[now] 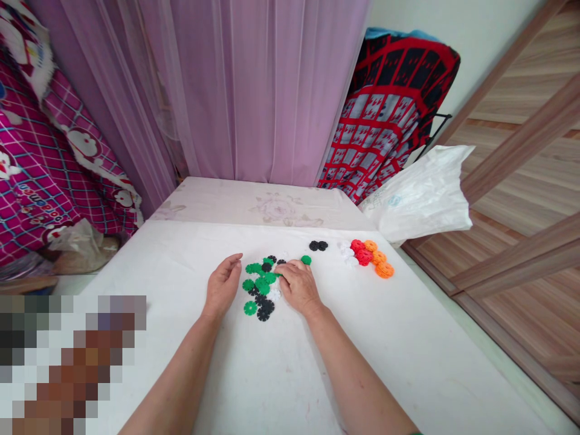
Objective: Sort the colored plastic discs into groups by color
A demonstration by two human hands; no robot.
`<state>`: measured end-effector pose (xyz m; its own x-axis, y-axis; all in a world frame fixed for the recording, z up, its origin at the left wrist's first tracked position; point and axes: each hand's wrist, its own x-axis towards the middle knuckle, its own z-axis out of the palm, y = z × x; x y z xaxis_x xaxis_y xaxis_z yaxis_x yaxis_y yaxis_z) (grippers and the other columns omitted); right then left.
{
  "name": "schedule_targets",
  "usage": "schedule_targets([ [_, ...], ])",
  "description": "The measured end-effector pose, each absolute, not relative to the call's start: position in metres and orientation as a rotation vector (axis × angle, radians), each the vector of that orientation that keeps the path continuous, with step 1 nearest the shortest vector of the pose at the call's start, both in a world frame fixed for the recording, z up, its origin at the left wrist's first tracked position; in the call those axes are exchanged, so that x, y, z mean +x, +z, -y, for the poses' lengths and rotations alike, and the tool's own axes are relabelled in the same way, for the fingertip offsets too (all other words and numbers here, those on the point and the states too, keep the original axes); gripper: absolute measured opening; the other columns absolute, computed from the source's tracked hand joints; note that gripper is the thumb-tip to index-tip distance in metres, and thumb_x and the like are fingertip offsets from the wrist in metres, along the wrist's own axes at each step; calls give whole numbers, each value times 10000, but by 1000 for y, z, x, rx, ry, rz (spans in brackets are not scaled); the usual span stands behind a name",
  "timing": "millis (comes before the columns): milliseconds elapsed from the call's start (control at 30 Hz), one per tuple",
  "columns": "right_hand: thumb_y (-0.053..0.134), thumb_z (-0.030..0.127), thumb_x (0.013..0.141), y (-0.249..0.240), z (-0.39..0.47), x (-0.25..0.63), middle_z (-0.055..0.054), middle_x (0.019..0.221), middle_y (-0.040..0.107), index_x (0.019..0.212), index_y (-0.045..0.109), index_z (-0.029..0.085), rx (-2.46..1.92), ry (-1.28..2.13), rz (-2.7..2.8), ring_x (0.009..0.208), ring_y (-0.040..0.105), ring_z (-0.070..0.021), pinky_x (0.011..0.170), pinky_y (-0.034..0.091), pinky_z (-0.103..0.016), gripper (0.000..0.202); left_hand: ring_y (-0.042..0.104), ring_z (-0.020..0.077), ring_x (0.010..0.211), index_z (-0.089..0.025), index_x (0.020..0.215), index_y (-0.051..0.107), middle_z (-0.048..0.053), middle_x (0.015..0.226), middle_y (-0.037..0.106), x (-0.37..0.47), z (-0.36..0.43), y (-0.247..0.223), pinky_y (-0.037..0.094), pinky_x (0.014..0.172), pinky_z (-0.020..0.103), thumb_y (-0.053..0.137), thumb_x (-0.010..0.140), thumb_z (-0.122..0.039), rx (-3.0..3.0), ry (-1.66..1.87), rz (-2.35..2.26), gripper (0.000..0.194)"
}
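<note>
Green notched plastic discs (250, 308), black notched discs (263, 313) and a white disc (275, 295) lie in a loose, overlapping heap on the white-covered table (263, 380). Just left of this heap rests my left hand (222, 284), its fingers stretched out and nothing in it. My right hand (298, 285) reaches over the heap's right side. Its thumb and fingers close on the edge of a green disc (278, 273), partly hidden by the fingers. One more green disc (307, 260) lies just beyond the right knuckles.
A pair of black discs (318, 246) lies farther back. White discs (348, 254), red discs (364, 257) and orange discs (384, 269) are grouped at the right. A white plastic bag (421, 196) stands at the table's back right corner. Purple curtains (267, 90) hang behind.
</note>
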<state>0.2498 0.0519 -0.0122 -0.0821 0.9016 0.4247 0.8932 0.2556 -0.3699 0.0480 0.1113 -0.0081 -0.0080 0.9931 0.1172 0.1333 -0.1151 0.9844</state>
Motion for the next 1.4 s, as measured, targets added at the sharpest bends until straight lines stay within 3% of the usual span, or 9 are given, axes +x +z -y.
schedule_targets([
  [167, 567, 135, 797, -12, -41, 254, -11, 991, 730, 924, 694, 259, -1695, -13, 1864, 961, 558, -226, 833, 404, -365, 219, 666, 210, 938, -200, 1055, 690, 61, 1002, 741, 48, -112, -10, 506, 904, 373, 602, 754, -537, 1381, 1255, -1242, 461],
  [500, 613, 192, 782, -17, -44, 256, -12, 982, 727, 937, 680, 269, -1738, 35, 1787, 943, 599, -220, 845, 438, -359, 186, 669, 211, 972, -206, 1045, 696, 62, 1047, 741, 47, -113, -11, 498, 939, 377, 608, 758, -526, 1397, 1259, -1245, 439],
  [767, 622, 206, 719, -29, -49, 256, -10, 917, 716, 1077, 582, 238, -1740, 78, 1611, 877, 627, -202, 859, 461, -359, 362, 668, 213, 964, -204, 1047, 695, 65, 1042, 741, 48, -113, -10, 507, 920, 376, 604, 763, -523, 1398, 1246, -1252, 436],
  [967, 596, 296, 738, -30, -58, 277, -51, 944, 697, 1142, 519, 205, -1706, -127, 1290, 836, 614, -204, 859, 465, -388, 422, 672, 212, 954, -209, 1026, 703, 57, 1024, 747, 48, -112, -7, 515, 909, 372, 601, 757, -536, 1418, 1260, -1260, 435],
  [1400, 597, 319, 707, -32, -70, 299, -42, 917, 699, 1142, 509, 199, -1852, -159, 1106, 830, 592, -218, 815, 447, -375, 459, 669, 217, 988, -208, 1021, 702, 64, 1055, 742, 48, -112, -8, 496, 951, 386, 605, 760, -519, 1386, 1264, -1247, 418],
])
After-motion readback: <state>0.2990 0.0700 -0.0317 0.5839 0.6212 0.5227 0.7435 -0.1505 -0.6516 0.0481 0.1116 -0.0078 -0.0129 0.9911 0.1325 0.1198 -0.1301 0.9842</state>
